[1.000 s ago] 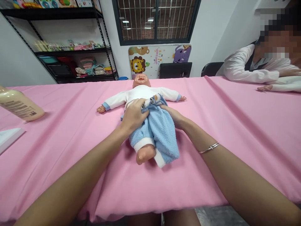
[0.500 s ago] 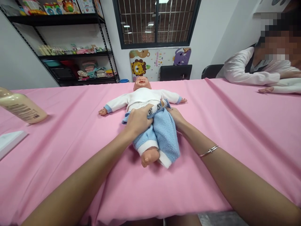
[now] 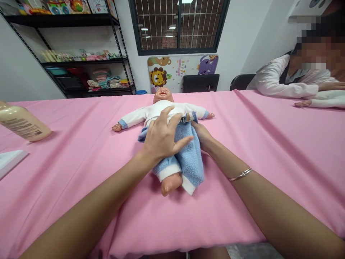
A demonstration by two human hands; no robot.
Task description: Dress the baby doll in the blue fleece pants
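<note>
A baby doll [image 3: 163,94] lies on its back, head away from me, in a white top [image 3: 136,117] with blue cuffs. Blue fleece trousers [image 3: 190,156] with white hems cover its lower body; one bare foot [image 3: 171,182] sticks out of the left leg, while no foot shows at the other hem. My left hand [image 3: 163,136] is over the doll's waist with fingers spread, holding nothing. At the trousers' right side, my right hand [image 3: 201,135] grips the waistband edge; its fingertips are partly hidden behind the cloth.
The table has a pink cloth [image 3: 67,201]. A beige bottle [image 3: 24,122] and a white flat object [image 3: 12,162] are at the left. Another person's sleeve [image 3: 285,84] rests on the far right edge. Shelves [image 3: 61,21] stand behind.
My left hand has let go of the trousers' waistband and opened, its fingers now spread over the doll's waist. My right hand stays at the trousers' right side.
</note>
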